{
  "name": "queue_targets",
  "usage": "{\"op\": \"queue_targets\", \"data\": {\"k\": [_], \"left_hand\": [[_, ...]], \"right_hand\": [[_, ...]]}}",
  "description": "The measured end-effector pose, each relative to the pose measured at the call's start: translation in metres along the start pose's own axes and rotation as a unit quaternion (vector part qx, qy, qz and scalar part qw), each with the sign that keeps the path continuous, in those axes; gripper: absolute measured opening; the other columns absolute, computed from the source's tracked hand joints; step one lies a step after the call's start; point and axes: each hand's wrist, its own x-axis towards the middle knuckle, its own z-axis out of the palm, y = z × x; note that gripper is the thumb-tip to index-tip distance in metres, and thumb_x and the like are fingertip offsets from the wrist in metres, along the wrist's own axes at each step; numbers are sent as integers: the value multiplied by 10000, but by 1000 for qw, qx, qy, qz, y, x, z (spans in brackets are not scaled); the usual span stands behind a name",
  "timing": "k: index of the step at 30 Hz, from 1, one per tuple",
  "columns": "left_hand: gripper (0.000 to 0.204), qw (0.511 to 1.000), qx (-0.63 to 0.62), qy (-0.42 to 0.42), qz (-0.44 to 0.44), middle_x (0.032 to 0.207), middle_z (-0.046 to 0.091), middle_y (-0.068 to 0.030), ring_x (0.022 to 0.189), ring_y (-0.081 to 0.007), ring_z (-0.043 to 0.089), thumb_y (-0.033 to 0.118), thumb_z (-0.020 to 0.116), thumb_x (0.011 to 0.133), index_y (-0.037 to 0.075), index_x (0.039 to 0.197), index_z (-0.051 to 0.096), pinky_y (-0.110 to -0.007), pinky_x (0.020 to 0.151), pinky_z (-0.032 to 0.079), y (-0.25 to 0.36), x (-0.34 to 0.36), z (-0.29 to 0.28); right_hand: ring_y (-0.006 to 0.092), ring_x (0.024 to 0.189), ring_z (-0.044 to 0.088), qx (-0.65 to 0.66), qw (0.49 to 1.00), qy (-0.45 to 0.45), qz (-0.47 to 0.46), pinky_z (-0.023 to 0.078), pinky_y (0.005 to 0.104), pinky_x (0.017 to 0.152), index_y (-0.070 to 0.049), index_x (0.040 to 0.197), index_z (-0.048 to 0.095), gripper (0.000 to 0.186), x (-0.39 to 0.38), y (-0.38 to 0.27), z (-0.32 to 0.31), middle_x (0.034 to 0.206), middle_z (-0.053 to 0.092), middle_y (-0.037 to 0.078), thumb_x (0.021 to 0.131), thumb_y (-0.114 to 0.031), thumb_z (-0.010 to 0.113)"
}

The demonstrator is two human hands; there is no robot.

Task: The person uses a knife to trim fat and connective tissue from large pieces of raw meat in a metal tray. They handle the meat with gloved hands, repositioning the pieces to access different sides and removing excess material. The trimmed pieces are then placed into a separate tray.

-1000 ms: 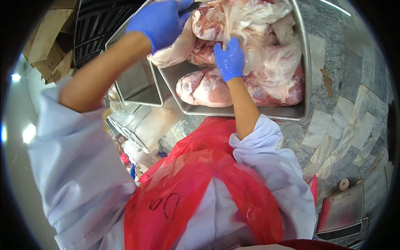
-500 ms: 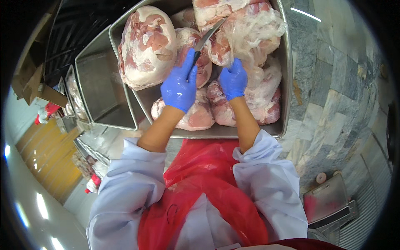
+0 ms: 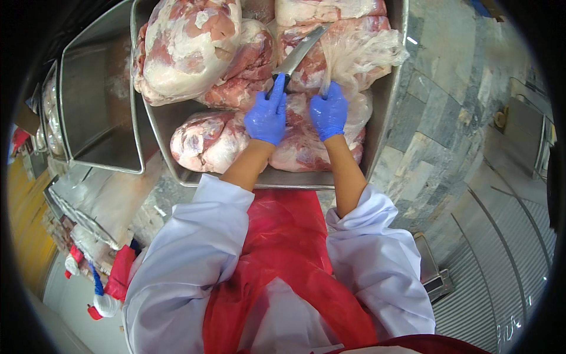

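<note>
My left hand (image 3: 266, 123), in a blue glove, is closed around the dark handle of a knife (image 3: 303, 52). The blade points up and to the right, over the meat. Close by on the right, my blue-gloved right hand (image 3: 330, 113) grips a bunched clear plastic bag (image 3: 364, 54). The bag is draped over large raw meat cuts at the right of a metal tub (image 3: 277, 178). A big fat-covered cut (image 3: 187, 56) lies at the tub's upper left. Another cut (image 3: 206, 143) rests below it, left of my left wrist.
An open metal tub (image 3: 97, 106) stands left of the meat tub. Further left is a container of wrapped pieces (image 3: 52, 112). Co-workers in red and white (image 3: 109, 289) are at the lower left. Grey tiled floor (image 3: 436, 118) stretches along the right.
The view has shifted, and the co-workers at the lower left show more fully. Both hands keep their grips, on knife and bag. The bag is drawn into a tauter strand above my right hand.
</note>
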Motion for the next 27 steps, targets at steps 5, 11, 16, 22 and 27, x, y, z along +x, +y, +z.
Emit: {"op": "queue_targets", "data": {"k": [5, 11, 16, 22, 27], "left_hand": [[490, 999, 7, -50, 20, 941, 569, -156, 703, -376, 624, 357, 507, 962, 442, 1427, 378, -485, 590, 507, -14, 14, -12], [481, 986, -18, -130, 106, 990, 629, -182, 890, -376, 630, 367, 484, 969, 444, 1429, 367, -464, 767, 505, -25, 40, -162], [446, 990, -49, -122, 61, 1147, 637, -199, 1034, -361, 619, 314, 530, 956, 297, 1398, 479, -411, 864, 489, -62, 42, -237], [450, 981, -122, -137, 58, 1178, 631, -198, 1069, -351, 617, 176, 586, 931, 188, 1375, 517, -372, 888, 486, -75, 27, -244], [450, 977, -111, -161, 80, 1083, 651, -212, 1002, -357, 636, 162, 596, 922, 195, 1366, 530, -377, 858, 493, -49, 44, -237]], "right_hand": [[436, 694, 584, -17, 999, -36, 32, 454, 494, 651, 5, 942, 581, 301, -4, -25, -20, 710, 595, 244, 741, -206, 656], [423, 733, 599, -231, 956, 6, -182, 472, 481, 688, 12, 954, 659, 437, 62, -29, -105, 799, 639, 249, 846, -411, 651], [413, 969, 619, -370, 922, -30, -110, 491, 459, 848, -11, 1063, 672, 556, 137, -106, -177, 1028, 671, 207, 872, -522, 564], [353, 1120, 598, -406, 912, -36, -44, 460, 417, 962, -66, 1201, 646, 645, 185, -68, -199, 1193, 642, 167, 855, -600, 541], [364, 1126, 597, -395, 918, 32, -18, 466, 429, 949, -65, 1235, 612, 744, 189, -58, -186, 1221, 621, 202, 785, -657, 603]]}}
